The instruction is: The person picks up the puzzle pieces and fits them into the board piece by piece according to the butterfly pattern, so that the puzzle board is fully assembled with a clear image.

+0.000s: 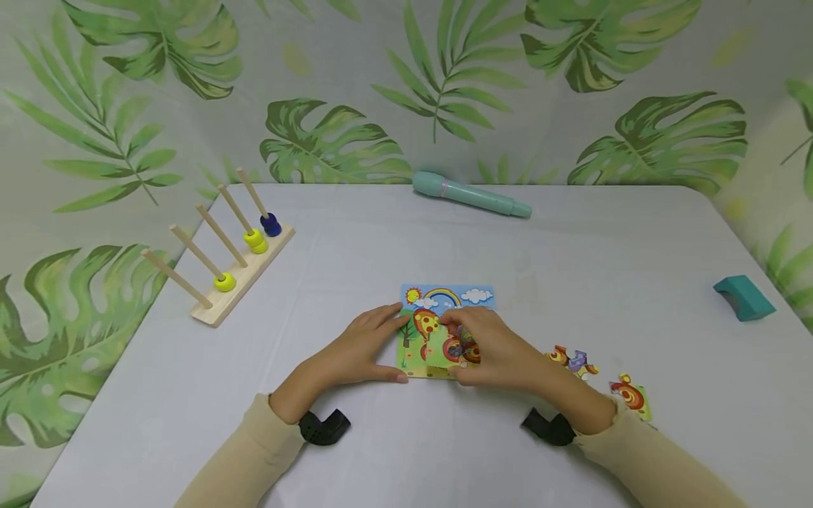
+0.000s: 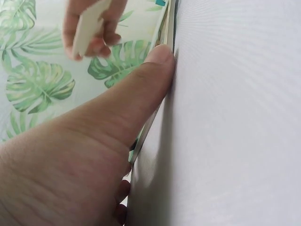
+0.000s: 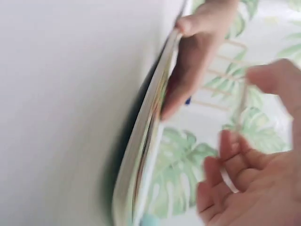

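Observation:
A jigsaw puzzle board (image 1: 416, 370) with a sun, a rainbow and clouds lies flat on the white table. At its left side, my left hand (image 1: 362, 346) rests with thumb and fingers spread; the thumb touches the near edge, as the left wrist view also shows. My right hand (image 1: 498, 353) is over the board's right part and pinches a puzzle piece (image 2: 89, 28) between thumb and fingers. In the right wrist view that piece (image 3: 241, 106) is blurred and seen edge-on, raised off the board. The hand hides part of the picture.
Loose puzzle pieces (image 1: 631, 395) lie right of the board, partly behind the right forearm. A wooden peg stand (image 1: 248, 271) with yellow and blue beads stands at left. A teal toy microphone (image 1: 470, 196) lies at the back edge, a teal arch block (image 1: 744, 298) at far right.

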Available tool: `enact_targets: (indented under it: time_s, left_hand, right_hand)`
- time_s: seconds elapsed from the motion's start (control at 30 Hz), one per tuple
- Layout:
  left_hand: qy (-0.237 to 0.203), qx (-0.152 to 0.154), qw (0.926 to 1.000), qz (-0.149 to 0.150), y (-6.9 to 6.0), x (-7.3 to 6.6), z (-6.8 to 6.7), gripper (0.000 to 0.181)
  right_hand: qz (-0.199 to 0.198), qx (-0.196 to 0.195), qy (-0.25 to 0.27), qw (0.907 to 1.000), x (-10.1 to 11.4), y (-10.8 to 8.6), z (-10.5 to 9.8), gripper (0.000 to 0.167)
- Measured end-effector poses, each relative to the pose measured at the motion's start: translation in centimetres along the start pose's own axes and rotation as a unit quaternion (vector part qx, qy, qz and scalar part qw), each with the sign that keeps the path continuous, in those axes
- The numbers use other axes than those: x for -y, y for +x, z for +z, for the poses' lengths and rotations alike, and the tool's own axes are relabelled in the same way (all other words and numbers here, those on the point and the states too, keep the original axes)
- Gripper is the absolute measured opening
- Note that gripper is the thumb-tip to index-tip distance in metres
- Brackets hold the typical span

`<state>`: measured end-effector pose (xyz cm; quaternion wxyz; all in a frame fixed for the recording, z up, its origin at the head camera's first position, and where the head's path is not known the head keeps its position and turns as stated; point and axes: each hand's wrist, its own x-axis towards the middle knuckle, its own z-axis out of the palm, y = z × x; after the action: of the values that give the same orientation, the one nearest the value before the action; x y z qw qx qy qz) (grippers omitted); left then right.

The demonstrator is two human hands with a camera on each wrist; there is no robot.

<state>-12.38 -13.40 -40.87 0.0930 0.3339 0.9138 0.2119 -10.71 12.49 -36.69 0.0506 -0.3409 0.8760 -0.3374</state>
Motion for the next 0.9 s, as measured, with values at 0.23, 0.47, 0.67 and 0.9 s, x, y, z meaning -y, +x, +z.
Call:
enact_targets:
  time_s: [0.23,0.47,0.67,0.9]
  left_hand:
    - [0.001,-0.008,0.9999,0.007,-0.1,0.1,0.1,0.093]
    - [-0.001,-0.009,0.9999,0.007,0.0,0.2,0.2,0.093]
    - [-0.01,-0.019,0.9997,0.009,-0.2,-0.1,0.3,0.091]
    - [-0.004,-0.035,0.999,0.027,-0.9,-0.4,0.5,0.072]
  right_hand:
    - [-0.006,0.034,-0.021,0.9992,-0.7,1.9,2.2,0.059]
    - [-0.008,0.049,-0.036,0.9981,-1.5,2.5,3.1,0.055]
    - [-0.006,0.058,-0.032,0.9978,-1.8,2.7,3.2,0.056]
    - [-0.006,0.061,-0.007,0.9981,-2.2,2.5,3.2,0.057]
